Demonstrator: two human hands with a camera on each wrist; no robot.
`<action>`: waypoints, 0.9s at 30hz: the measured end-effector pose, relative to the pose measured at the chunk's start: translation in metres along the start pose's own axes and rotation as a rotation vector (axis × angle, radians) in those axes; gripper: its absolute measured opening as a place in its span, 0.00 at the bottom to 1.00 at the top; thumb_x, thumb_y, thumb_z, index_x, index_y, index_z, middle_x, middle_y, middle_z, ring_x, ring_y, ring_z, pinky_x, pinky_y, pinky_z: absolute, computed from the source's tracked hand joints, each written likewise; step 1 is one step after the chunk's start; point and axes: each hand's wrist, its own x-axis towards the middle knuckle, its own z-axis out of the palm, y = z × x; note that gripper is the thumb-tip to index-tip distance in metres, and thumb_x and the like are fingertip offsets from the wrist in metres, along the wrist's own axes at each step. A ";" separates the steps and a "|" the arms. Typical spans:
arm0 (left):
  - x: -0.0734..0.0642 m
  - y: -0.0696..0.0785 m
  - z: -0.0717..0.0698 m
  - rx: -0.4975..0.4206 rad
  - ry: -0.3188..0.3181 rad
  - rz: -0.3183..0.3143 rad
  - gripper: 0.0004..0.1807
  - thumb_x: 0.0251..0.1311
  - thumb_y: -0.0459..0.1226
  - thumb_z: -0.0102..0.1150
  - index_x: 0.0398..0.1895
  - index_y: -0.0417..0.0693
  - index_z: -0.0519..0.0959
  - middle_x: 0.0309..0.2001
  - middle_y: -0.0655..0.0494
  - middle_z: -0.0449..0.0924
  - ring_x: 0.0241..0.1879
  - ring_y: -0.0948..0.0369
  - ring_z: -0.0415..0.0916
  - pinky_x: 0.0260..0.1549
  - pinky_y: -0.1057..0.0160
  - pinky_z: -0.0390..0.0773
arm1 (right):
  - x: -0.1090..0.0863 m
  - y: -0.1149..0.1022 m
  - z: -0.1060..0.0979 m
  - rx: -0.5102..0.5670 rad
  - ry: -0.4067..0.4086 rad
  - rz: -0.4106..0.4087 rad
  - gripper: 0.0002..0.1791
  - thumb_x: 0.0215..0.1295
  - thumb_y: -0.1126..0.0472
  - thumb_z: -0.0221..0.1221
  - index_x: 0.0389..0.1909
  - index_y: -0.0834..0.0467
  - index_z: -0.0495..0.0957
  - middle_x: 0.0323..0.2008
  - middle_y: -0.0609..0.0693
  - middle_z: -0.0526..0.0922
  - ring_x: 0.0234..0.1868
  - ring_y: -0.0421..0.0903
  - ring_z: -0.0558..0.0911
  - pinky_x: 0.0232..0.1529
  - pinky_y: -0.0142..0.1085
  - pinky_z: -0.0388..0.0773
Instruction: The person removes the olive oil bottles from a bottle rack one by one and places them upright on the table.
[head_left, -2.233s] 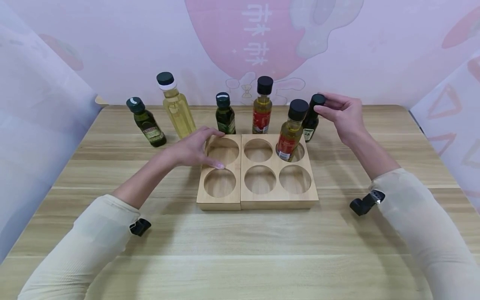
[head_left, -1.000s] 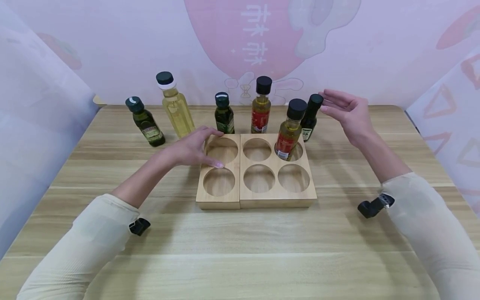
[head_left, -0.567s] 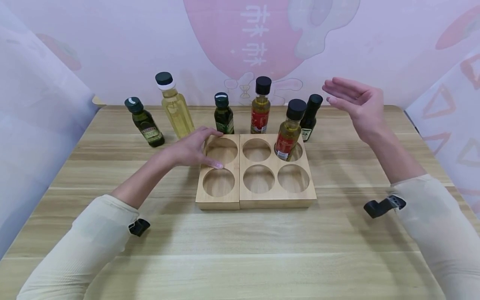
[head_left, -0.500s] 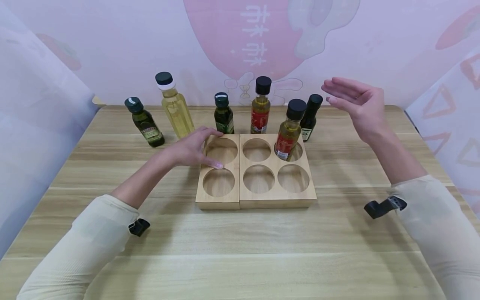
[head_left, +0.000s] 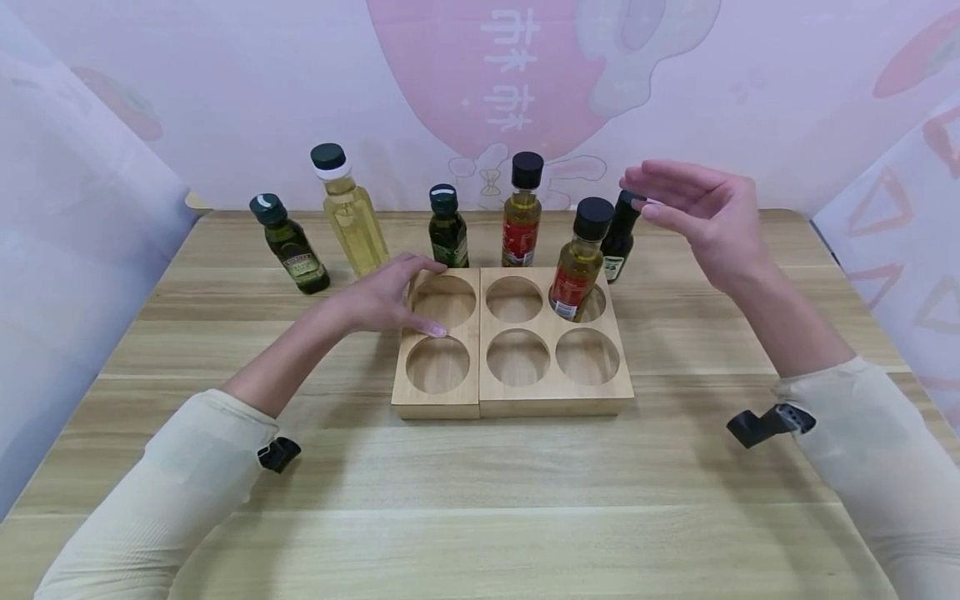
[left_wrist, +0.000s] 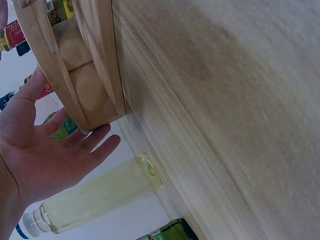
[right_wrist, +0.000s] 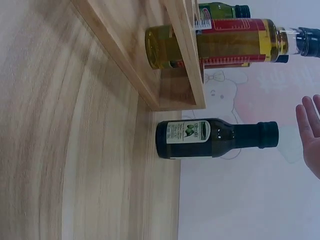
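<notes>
A pale wooden bottle rack [head_left: 480, 342] with round holes lies mid-table; a seam divides it. My left hand [head_left: 382, 296] rests on its left end, thumb on the top, fingers spread along the side. In the left wrist view, the fingers [left_wrist: 97, 155] of this hand look fairly straight around the rack corner. A red-labelled oil bottle [head_left: 576, 279] stands tilted in the back right hole. My right hand [head_left: 708, 217] hovers with extended fingers near the neck of a dark bottle [head_left: 617, 242] behind the rack. The right wrist view shows this hand apart from the bottle's cap.
Behind the rack stand a second red-labelled oil bottle [head_left: 522, 225] and a small green bottle [head_left: 448, 233]. To the left are a tall pale-yellow oil bottle [head_left: 356, 221] and another small green bottle [head_left: 296, 254]. A printed cloth backdrop [head_left: 300, 75] rises behind the table.
My right hand has let go of the dark bottle's cap, drawn away up and right, then come back slightly left over it. The left hand stays put.
</notes>
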 end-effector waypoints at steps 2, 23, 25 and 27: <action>0.000 0.000 0.000 -0.002 0.001 0.002 0.51 0.52 0.43 0.82 0.76 0.41 0.64 0.76 0.35 0.57 0.77 0.38 0.53 0.76 0.38 0.56 | -0.002 -0.001 0.001 0.005 -0.017 -0.007 0.21 0.62 0.85 0.60 0.57 0.74 0.80 0.50 0.60 0.89 0.52 0.52 0.89 0.54 0.38 0.86; 0.000 0.001 0.000 0.009 0.003 0.000 0.51 0.52 0.44 0.82 0.76 0.40 0.64 0.75 0.34 0.58 0.76 0.38 0.54 0.76 0.38 0.57 | -0.011 0.012 0.025 -0.073 -0.041 0.019 0.27 0.56 0.90 0.56 0.52 0.66 0.86 0.45 0.52 0.91 0.48 0.44 0.89 0.54 0.34 0.85; 0.000 0.001 -0.001 0.010 0.001 0.005 0.51 0.52 0.44 0.82 0.76 0.40 0.64 0.75 0.34 0.58 0.76 0.38 0.54 0.76 0.38 0.57 | -0.011 0.014 0.026 -0.069 -0.041 0.024 0.27 0.56 0.91 0.56 0.52 0.67 0.86 0.45 0.52 0.91 0.47 0.44 0.90 0.54 0.34 0.85; 0.000 0.002 -0.001 0.009 0.003 0.008 0.51 0.52 0.44 0.82 0.76 0.40 0.64 0.75 0.34 0.58 0.76 0.38 0.54 0.76 0.38 0.57 | -0.010 0.016 0.027 -0.072 -0.045 0.026 0.27 0.56 0.90 0.57 0.52 0.66 0.86 0.45 0.52 0.91 0.47 0.44 0.90 0.54 0.34 0.85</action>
